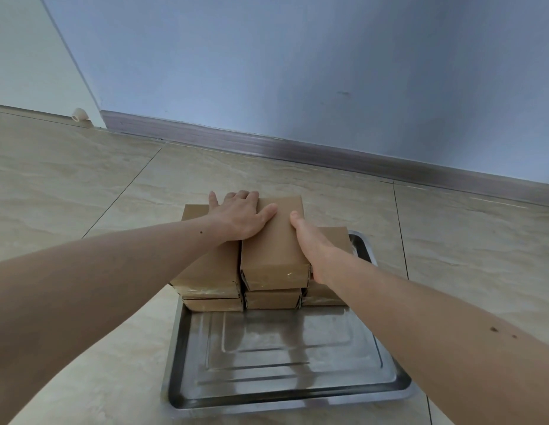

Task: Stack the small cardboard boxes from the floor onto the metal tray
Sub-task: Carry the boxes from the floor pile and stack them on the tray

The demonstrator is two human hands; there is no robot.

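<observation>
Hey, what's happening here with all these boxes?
A person is stacking cardboard boxes on a metal tray on the floor. The left hand lies flat across the left stack and the top box. The right hand grips that top box's right side, setting it on the middle stack. A lower box sits to the right. The tray's near half is bare.

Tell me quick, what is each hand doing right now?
Left hand: open, fingers straight, pressing flat on the top middle box.
Right hand: holds the right side of the same box, thumb on top.
</observation>
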